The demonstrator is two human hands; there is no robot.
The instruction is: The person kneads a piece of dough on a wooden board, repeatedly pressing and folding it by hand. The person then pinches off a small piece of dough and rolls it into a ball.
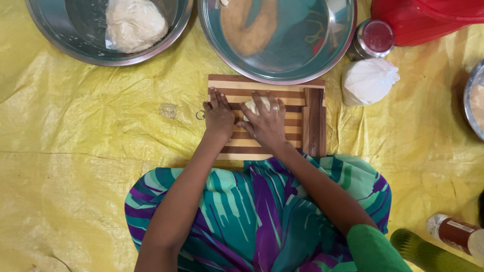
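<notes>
Right hand (pixel 264 123) presses dough (pixel 254 106) on striped board (pixel 262 88), fingers pointing away

Small pale dough lump (pixel 252 106): soft, rounded, mostly covered by the right hand (pixel 264 122) pressing flat on it. Sits on striped wooden board (pixel 292 95), upper middle. Left hand (pixel 219 117) lies flat on board's left edge, just beside
</notes>
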